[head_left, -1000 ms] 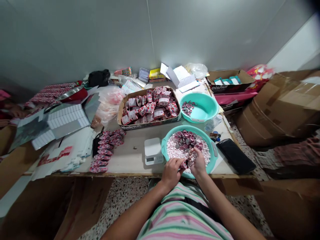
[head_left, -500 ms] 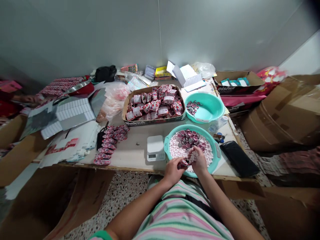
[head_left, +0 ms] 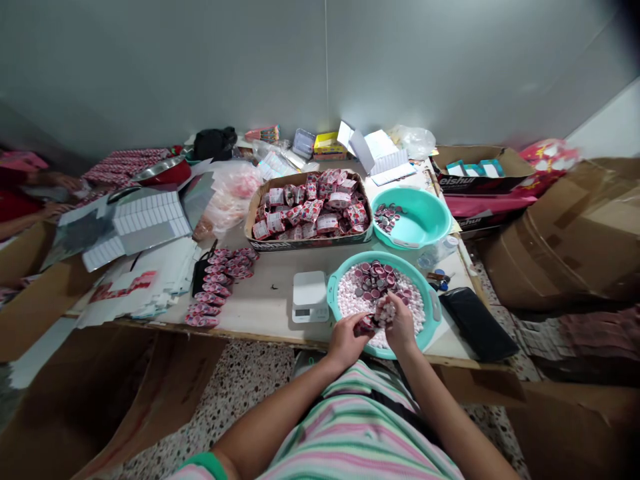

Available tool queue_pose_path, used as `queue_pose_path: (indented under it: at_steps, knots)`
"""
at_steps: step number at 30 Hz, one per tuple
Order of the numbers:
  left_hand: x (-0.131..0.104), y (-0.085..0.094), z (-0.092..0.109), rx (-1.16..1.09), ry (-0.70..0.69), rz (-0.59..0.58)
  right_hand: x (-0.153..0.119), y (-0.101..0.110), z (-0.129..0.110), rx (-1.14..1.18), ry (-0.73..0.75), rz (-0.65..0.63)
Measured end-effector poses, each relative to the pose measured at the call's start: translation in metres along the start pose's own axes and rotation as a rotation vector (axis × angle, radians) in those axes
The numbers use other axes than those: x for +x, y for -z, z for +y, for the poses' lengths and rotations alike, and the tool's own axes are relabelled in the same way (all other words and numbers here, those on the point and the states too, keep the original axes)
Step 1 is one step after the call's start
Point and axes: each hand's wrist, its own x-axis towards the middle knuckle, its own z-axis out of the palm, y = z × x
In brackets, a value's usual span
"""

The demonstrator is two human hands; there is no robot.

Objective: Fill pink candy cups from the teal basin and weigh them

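My left hand [head_left: 347, 340] grips a small red patterned packet [head_left: 366, 325] over the near rim of a teal basin [head_left: 334, 293]. Beside it, my right hand [head_left: 401, 327] is closed around a heap of small white-pink pellets [head_left: 385, 312], held against the packet's opening. White pellets fill the basin, with dark pink round caps [head_left: 377, 277] lying on them towards the back. A white scale [head_left: 309, 293] stands left of the basin. Rows of red patterned packets [head_left: 215, 293] lie farther left on the table.
A cardboard box [head_left: 280, 245] full of patterned packets stands behind the scale. Behind the basin is a second teal basin [head_left: 425, 217] holding some caps. A black pouch [head_left: 479, 323] lies at the right edge. At the far left are another person's hands [head_left: 63, 183].
The view has shifted slightly. My hands stay together over the basin, the right one still holding pellets at the packet. The other person's hands at the far left have moved.
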Motion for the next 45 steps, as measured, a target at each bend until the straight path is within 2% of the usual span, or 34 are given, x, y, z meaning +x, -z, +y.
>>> queue_pose_path:
  at_steps: [11, 15, 19, 24, 32, 39, 45]
  knots:
    - [0.009, -0.004, 0.002, -0.008, -0.066, -0.059, 0.002, -0.002, -0.003, -0.083, 0.133, 0.015]
    - [0.012, -0.006, 0.002, -0.071, 0.01, -0.036, 0.004, -0.002, -0.005, -0.117, 0.145, -0.002]
    - [0.014, -0.004, 0.004, -0.019, -0.08, -0.036, 0.004, -0.003, -0.007, -0.148, 0.138, 0.007]
    - [0.016, -0.004, 0.004, -0.089, -0.005, -0.034, 0.002, -0.006, -0.009, -0.187, 0.182, -0.017]
    - [0.018, -0.005, 0.0, -0.107, -0.081, -0.011, -0.002, -0.007, -0.009, -0.148, 0.224, -0.029]
    - [0.016, 0.001, 0.003, -0.071, -0.071, -0.055, -0.011, -0.014, -0.012, -0.195, 0.149, -0.269]
    - [0.015, 0.001, 0.0, -0.16, -0.068, 0.043, -0.004, -0.011, -0.023, 0.036, 0.01, -0.311]
